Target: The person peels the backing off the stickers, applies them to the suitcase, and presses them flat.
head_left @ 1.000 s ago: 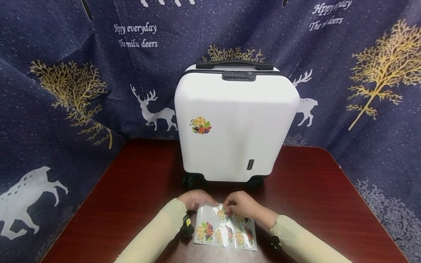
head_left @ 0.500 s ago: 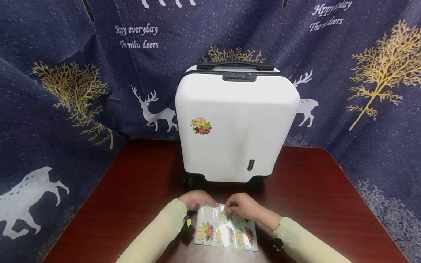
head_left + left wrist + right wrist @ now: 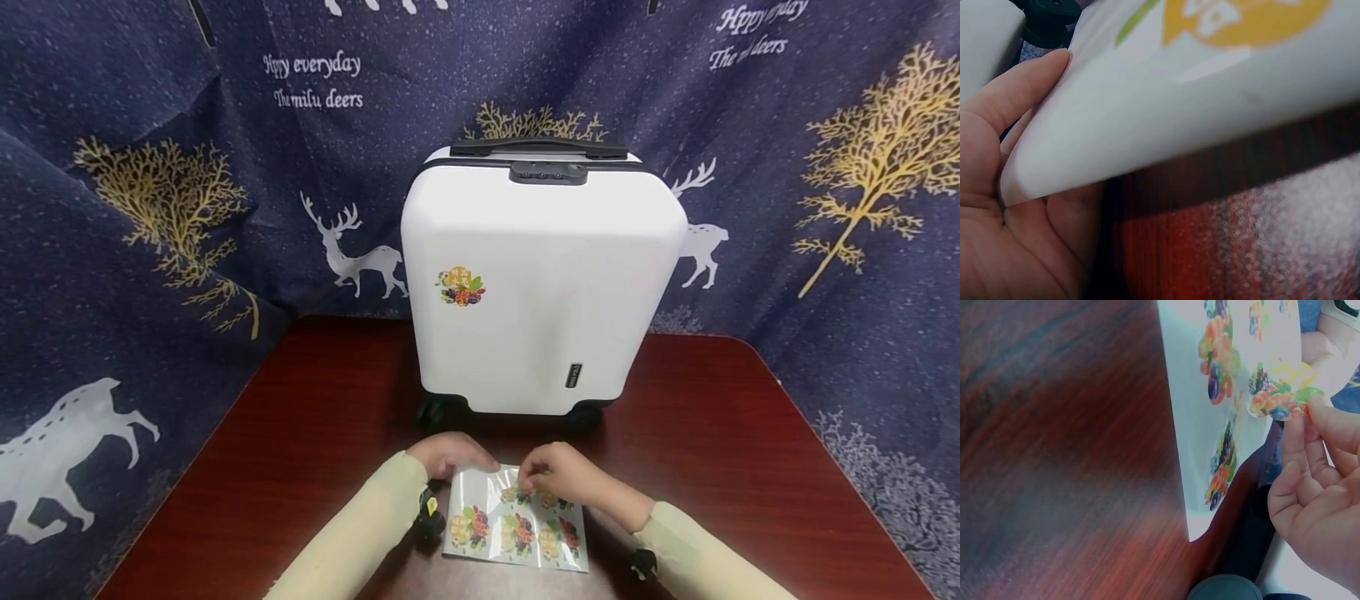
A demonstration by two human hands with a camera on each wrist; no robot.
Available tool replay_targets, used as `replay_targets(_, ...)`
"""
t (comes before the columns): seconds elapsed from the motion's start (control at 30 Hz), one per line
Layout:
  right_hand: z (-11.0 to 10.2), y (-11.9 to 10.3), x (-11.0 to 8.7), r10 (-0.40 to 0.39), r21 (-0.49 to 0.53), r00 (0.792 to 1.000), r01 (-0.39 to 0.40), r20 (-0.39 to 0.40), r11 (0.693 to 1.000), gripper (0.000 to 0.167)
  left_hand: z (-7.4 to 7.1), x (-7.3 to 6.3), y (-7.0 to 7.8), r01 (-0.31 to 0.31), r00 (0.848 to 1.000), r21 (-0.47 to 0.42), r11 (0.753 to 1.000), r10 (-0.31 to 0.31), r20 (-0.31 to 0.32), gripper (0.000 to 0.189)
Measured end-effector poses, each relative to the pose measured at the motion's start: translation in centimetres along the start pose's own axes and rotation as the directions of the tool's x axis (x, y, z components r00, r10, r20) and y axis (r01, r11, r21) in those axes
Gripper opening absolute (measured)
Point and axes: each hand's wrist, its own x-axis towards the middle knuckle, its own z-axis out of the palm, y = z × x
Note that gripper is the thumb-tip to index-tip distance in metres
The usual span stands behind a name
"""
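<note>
A glossy white sheet of fruit stickers (image 3: 476, 492) is held up off the table, its near edge tilted in the left wrist view. My left hand (image 3: 450, 456) grips its far left corner, thumb (image 3: 1041, 78) on top and fingers underneath. At the sheet's far edge my right hand (image 3: 561, 473) pinches a fruit sticker (image 3: 1280, 403) between thumb and forefinger; in the right wrist view the sticker stands partly away from the sheet. Several other stickers, printed with berries and yellow labels, lie flat on it.
A white suitcase (image 3: 540, 308) with black wheels stands upright behind both hands. One fruit sticker (image 3: 461, 287) is on its front, left of centre. The dark red table (image 3: 705, 467) runs back to a blue curtain (image 3: 465, 75) printed with deer.
My right hand has shifted slightly right and towards me with the pinched sticker. My left hand stays at the sheet's corner, and the suitcase has not moved.
</note>
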Motion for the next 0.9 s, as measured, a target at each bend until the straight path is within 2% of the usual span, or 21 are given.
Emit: replay_targets(0.9, -1.1, -0.1, -0.8, 0.011, 0.133, 0.996, -0.023, 0.086, 0.991, 0.006, 0.0, 0.1, -0.1, 0.011, 1.000, -0.021, 1.000, -0.010, 0.023, 0.025)
